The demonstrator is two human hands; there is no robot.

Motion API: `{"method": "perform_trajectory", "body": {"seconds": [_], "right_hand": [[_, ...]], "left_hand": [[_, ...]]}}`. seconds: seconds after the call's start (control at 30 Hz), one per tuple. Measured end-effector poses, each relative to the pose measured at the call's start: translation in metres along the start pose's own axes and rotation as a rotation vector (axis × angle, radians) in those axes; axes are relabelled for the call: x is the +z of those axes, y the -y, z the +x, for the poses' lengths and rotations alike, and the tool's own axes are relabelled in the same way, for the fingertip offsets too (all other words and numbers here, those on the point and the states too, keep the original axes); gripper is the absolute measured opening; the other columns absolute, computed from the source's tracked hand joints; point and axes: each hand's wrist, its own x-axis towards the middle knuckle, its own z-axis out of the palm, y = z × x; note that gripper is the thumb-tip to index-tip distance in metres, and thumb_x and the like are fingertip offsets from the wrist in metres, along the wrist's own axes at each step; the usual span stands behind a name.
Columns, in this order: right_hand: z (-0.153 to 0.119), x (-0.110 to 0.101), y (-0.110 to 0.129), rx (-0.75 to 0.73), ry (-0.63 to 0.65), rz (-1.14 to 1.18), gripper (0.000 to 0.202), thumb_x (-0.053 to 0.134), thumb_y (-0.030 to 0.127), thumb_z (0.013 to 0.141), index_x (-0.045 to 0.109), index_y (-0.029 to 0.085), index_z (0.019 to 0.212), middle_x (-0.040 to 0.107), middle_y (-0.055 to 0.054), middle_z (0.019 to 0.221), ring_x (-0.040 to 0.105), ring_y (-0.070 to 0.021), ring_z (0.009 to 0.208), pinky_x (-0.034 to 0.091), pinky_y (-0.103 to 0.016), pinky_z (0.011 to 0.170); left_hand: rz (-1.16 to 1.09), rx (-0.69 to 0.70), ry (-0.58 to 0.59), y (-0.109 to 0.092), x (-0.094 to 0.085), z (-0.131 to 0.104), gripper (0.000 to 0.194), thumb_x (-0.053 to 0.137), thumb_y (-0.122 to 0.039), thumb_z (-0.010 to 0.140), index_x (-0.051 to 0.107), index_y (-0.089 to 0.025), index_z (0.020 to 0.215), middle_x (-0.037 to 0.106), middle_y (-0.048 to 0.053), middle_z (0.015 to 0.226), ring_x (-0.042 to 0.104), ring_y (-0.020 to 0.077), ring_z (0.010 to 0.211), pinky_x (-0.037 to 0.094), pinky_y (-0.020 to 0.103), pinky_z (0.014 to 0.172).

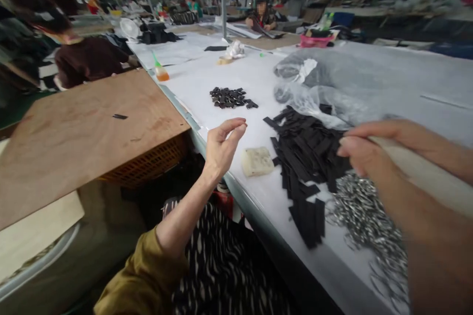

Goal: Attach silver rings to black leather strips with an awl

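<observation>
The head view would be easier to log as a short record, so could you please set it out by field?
Left hand: thumb and forefinger close together near the table edge; any item between them cannot be made out
Right hand: fingertips beside the black strips; grip unclear
Black strips: loose heap on the white table
Metal rings: heap on the near side of the strips
Off-white block: between left hand and strips
Small dark pieces: separate pile beyond the left hand
Clear plastic: crumpled, behind the strips
</observation>
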Motion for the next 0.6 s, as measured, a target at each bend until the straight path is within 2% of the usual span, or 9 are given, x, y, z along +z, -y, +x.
{"method": "perform_trajectory", "body": {"seconds": [0.1, 0.2, 0.3, 0.47, 0.6], "right_hand": [[0.000, 0.003, 0.006, 0.107, 0.079, 0.039, 0.006, 0.059, 0.027, 0.080, 0.064, 0.023, 0.080, 0.059, 0.005, 0.060, 0.046, -0.0069, 0.044, 0.033, -0.020, 0.038], [-0.008, -0.002, 0.003, 0.220, 0.152, 0.055, 0.011, 0.058, 0.031, 0.082, 0.063, 0.021, 0.083, 0.058, 0.004, 0.057, 0.045, -0.0063, 0.038, 0.031, -0.019, 0.034], [-0.034, -0.010, -0.008, 0.204, 0.229, -0.036, 0.013, 0.058, 0.034, 0.082, 0.062, 0.022, 0.084, 0.056, 0.005, 0.055, 0.044, -0.0062, 0.038, 0.032, -0.018, 0.034], [-0.099, -0.014, -0.033, 0.295, 0.488, -0.192, 0.020, 0.051, 0.042, 0.085, 0.054, 0.023, 0.080, 0.051, 0.005, 0.055, 0.046, -0.0099, 0.048, 0.036, -0.022, 0.045], [-0.130, -0.001, -0.043, 0.396, 0.447, -0.436, 0.025, 0.051, 0.049, 0.081, 0.051, 0.024, 0.079, 0.048, 0.005, 0.051, 0.041, -0.0115, 0.043, 0.031, -0.024, 0.044]], "left_hand": [[-0.156, -0.009, 0.049, -0.026, 0.014, -0.030, 0.019, 0.059, -0.030, 0.082, 0.070, -0.015, 0.087, 0.070, 0.006, 0.096, 0.061, 0.0177, 0.096, 0.043, 0.028, 0.090], [-0.188, -0.063, 0.149, -0.039, 0.024, -0.051, 0.019, 0.059, -0.029, 0.083, 0.070, -0.015, 0.087, 0.070, 0.005, 0.089, 0.062, 0.0164, 0.087, 0.046, 0.027, 0.083], [-0.195, -0.083, 0.236, -0.039, 0.029, -0.068, 0.017, 0.058, -0.027, 0.083, 0.070, -0.014, 0.086, 0.070, 0.005, 0.087, 0.062, 0.0154, 0.084, 0.046, 0.025, 0.079], [-0.151, -0.010, 0.411, -0.034, 0.033, -0.084, 0.016, 0.057, -0.022, 0.084, 0.069, -0.012, 0.087, 0.069, 0.006, 0.086, 0.062, 0.0142, 0.082, 0.046, 0.023, 0.078], [-0.096, -0.038, 0.439, -0.029, 0.039, -0.090, 0.017, 0.055, -0.023, 0.084, 0.069, -0.012, 0.086, 0.068, 0.006, 0.083, 0.061, 0.0138, 0.078, 0.045, 0.022, 0.074]]}}
